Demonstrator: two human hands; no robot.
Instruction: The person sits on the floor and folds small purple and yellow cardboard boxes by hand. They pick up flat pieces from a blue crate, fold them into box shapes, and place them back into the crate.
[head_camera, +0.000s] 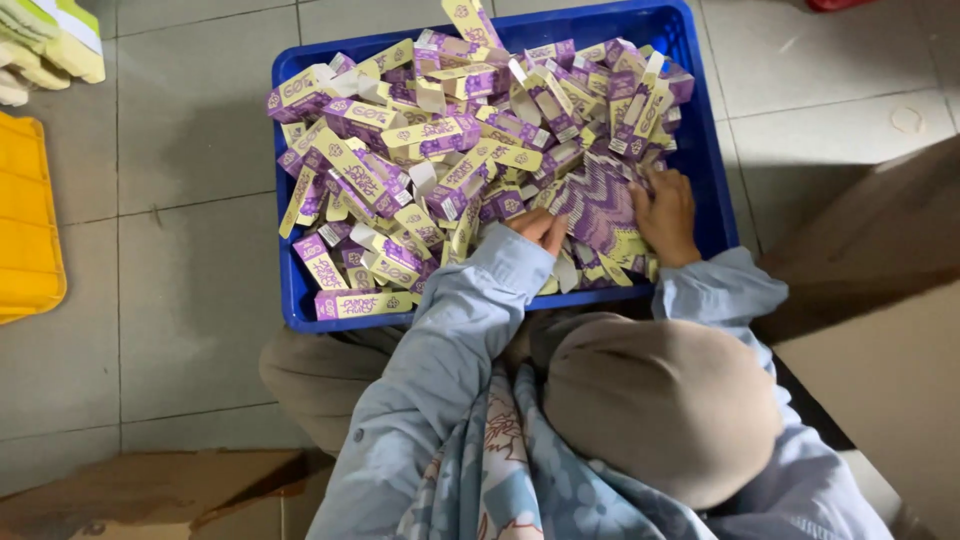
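A head covering (660, 400) hangs over a blue crate (700, 150) on grey tiled floor (190, 250); both hands' fingers grip a carton stack (600, 205).

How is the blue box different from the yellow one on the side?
The blue crate is all in view; the yellow crate is cut off by the picture's left edge. The blue crate is heaped with purple and yellow cartons; nothing shows in the visible part of the yellow crate. Both hands, left and right, reach into the blue crate, none into the yellow. Both crates sit on the tiled floor.
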